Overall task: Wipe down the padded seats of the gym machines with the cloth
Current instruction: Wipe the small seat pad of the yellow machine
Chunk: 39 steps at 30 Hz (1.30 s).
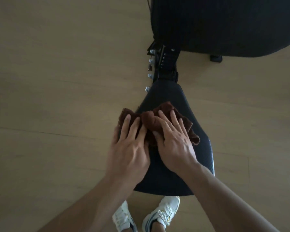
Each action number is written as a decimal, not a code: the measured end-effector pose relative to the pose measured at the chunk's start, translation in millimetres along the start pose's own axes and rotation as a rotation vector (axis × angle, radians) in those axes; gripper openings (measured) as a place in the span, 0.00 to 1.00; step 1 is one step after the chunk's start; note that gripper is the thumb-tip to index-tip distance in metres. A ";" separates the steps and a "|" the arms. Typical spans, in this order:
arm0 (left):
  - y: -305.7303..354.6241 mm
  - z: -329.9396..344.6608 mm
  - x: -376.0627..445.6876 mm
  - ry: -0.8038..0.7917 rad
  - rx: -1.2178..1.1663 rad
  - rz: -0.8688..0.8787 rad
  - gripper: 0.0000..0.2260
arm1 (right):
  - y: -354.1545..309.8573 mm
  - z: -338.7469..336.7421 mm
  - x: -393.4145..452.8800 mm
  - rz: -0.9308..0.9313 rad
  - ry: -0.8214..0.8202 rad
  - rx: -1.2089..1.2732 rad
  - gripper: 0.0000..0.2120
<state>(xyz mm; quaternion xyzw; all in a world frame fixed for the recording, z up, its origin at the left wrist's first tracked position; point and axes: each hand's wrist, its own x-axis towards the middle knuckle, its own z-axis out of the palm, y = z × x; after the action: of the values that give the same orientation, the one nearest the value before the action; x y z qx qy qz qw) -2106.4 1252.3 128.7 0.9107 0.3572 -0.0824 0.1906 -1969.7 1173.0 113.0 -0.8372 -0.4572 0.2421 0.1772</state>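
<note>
A black padded seat (167, 96) of a gym bench fills the middle of the view, narrow at the far end and wide near me. A crumpled dark brown cloth (149, 119) lies on its left half, with one corner hanging over the left edge. My left hand (129, 148) presses flat on the cloth's left part, fingers spread. Beside it, my right hand (174, 143) rests flat on the cloth's right part. Both palms hold the cloth down against the pad.
A larger black back pad (224, 25) lies beyond the seat at the top right. A black metal adjustment bracket (166, 64) with silver pins joins the two pads. Light wooden floor (57, 81) surrounds the bench. My white sneakers (157, 215) stand at the seat's near edge.
</note>
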 end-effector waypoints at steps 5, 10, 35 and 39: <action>-3.1 0.3 57.1 -0.054 -0.157 -0.035 0.28 | 8.6 -6.8 51.0 0.023 -0.050 -0.106 0.27; -22.0 -17.6 108.2 -0.202 -0.570 -0.103 0.23 | 10.6 -16.7 110.6 0.043 -0.056 -0.102 0.27; -1.9 -11.2 148.4 -0.126 -0.559 -0.099 0.23 | 31.9 -20.1 117.8 0.169 0.157 -0.049 0.25; 1.3 -10.7 165.4 -0.038 -0.469 -0.002 0.23 | 46.6 -33.0 138.8 0.135 0.139 0.090 0.26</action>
<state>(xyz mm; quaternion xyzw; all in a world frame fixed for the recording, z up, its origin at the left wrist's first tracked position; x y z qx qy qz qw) -1984.4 1358.2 91.5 0.8394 0.3639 -0.0143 0.4036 -1854.8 1264.5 82.1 -0.8720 -0.3752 0.2152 0.2294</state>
